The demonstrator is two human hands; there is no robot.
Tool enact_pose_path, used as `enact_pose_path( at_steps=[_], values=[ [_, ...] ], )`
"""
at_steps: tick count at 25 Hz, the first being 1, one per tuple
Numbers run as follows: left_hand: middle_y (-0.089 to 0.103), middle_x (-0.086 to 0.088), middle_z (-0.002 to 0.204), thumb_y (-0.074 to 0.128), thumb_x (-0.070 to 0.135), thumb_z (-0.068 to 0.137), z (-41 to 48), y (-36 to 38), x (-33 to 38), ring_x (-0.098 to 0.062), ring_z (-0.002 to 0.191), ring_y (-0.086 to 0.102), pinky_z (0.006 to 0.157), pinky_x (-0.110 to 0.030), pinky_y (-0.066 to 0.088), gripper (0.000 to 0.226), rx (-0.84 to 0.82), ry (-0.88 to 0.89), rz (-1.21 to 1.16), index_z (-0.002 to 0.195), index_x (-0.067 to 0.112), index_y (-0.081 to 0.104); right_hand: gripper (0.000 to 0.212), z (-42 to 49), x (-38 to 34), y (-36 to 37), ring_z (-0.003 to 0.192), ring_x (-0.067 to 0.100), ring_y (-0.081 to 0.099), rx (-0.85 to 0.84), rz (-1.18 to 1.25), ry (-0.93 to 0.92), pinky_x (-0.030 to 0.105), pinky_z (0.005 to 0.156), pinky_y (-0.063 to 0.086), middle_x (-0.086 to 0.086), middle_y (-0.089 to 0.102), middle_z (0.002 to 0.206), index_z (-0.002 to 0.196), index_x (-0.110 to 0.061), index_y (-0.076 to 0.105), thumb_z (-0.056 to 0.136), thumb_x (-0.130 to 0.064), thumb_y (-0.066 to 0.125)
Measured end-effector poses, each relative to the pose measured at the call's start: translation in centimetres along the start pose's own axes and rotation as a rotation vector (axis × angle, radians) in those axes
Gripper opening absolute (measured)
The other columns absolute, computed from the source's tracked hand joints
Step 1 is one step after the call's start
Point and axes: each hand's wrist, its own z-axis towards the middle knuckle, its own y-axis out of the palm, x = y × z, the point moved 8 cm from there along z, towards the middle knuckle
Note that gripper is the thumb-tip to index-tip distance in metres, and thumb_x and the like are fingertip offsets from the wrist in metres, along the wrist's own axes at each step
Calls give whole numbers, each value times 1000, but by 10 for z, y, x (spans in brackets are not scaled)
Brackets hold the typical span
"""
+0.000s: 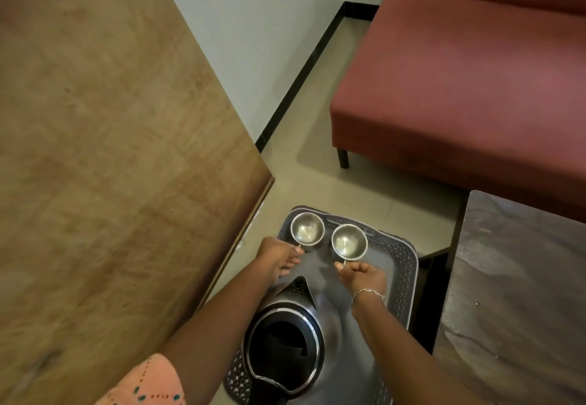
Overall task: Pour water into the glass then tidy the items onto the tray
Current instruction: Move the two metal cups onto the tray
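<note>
Risk notes:
- The left hand [279, 257] and right hand [361, 274] each take a cup by its thin handle only. The bowl sits out beyond the fingers, so a light pinch could let a cup roll about the handle and tip. I cannot tell whether either cup holds water; if so, it would spill onto the tray.
- The two cups are close together just past the fingertips. Moving both at once could knock the rims together.
- The domed steel electric kettle with a black top [295, 341] stands on the tray behind the fingers, between the forearms, with its spout pointing toward them. Drawing an elbow inward could nudge it.
- The grey plastic tray with a perforated rim [409, 265] lies under both hands. What supports it is hidden and floor shows around it, so its stability is unconfirmed.

Hand pose:
- Left: the arm reaches forward with the hand rolled inward. Fingers [293, 254] are closed in a pinch on the handle of the left small round polished-steel cup [307, 228].
- Right: the wrist is straight and wears a thin chain bracelet [369, 293]. Fingers [342, 265] are closed on the handle of the right small round polished-steel cup [348, 242].
- I cannot tell whether the cups rest on the tray or are just lifted.

Surroundings: a brown wooden bench [111, 151] lies left of the fingers and a dark bench [523, 293] right. A red sofa [459, 71] is well beyond.
</note>
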Motion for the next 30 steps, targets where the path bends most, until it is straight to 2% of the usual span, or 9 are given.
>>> enact_pose_path(
  at_steps=[6, 8, 10, 13, 15, 19, 21, 25, 30],
  values=[
    [60, -5, 69, 59, 11, 89, 13, 4, -6, -11, 64, 55, 78, -30, 43, 14, -12, 13, 55, 75, 9, 60, 26, 10, 11, 1, 59, 15, 47, 12, -72, -19, 26, 61, 44, 3, 57, 59, 54, -10, 58, 66, 4, 76],
    [61, -6, 70, 60, 12, 89, 14, 5, -5, -13, 66, 56, 81, -32, 43, 6, -8, 29, 71, 88, 6, 62, 25, 10, 11, 4, 59, 14, 47, 7, -86, -30, 24, 58, 43, 2, 58, 60, 55, -11, 59, 66, 3, 77],
    [63, -10, 79, 59, 12, 89, 14, 4, -5, -17, 74, 59, 82, -36, 47, 19, -17, 39, 90, 105, 3, 62, 24, 9, 14, 7, 57, 14, 48, -7, -66, -16, 21, 56, 44, 2, 59, 60, 56, -10, 58, 67, 3, 76],
    [61, -10, 91, 51, 4, 92, 3, -2, -3, -17, 78, 55, 62, -29, 52, 26, -81, 33, 201, 115, 6, 60, 25, 5, 13, 7, 58, 14, 49, -40, -21, 21, 20, 56, 46, 4, 57, 62, 58, -9, 56, 70, 5, 72],
    [61, -10, 94, 46, -1, 91, -9, -16, -2, -18, 82, 54, 54, -22, 45, 30, -80, 59, 232, 116, 8, 62, 24, 1, 9, 4, 59, 11, 51, -77, -8, 45, 13, 50, 47, 4, 56, 63, 60, -9, 55, 74, 5, 69],
    [65, -18, 112, 53, 2, 89, -61, -57, 13, -27, 101, 59, 77, -27, 45, 26, 232, 372, 34, 113, 1, 62, 20, -16, -5, -20, 58, 11, 47, -99, -17, 76, 15, 53, 48, 5, 51, 64, 66, -9, 53, 84, -5, 63],
    [68, -22, 105, 53, 3, 90, -107, -64, 17, -27, 97, 63, 83, -26, 46, 24, 347, 581, -135, 111, -3, 62, 21, -30, -20, -40, 57, 11, 45, -128, 11, 33, 17, 55, 47, 5, 48, 63, 68, -9, 52, 86, -10, 61],
    [72, 8, 73, 48, 9, 94, -199, -35, 10, -3, 74, 67, 69, -14, 54, 18, 316, 878, -263, 99, 11, 66, 17, -65, -45, -111, 57, 10, 47, -163, -27, -140, 13, 50, 46, 2, 51, 64, 70, -12, 55, 86, -9, 60],
    [69, 2, 81, 51, 7, 93, -286, 40, -20, -5, 76, 66, 69, -22, 54, 19, 316, 1077, -102, 103, 16, 64, 6, -97, -47, -240, 67, 17, 53, -31, -197, -258, 32, 74, 49, 2, 58, 69, 87, -6, 62, 84, -12, 63]
  ],
)
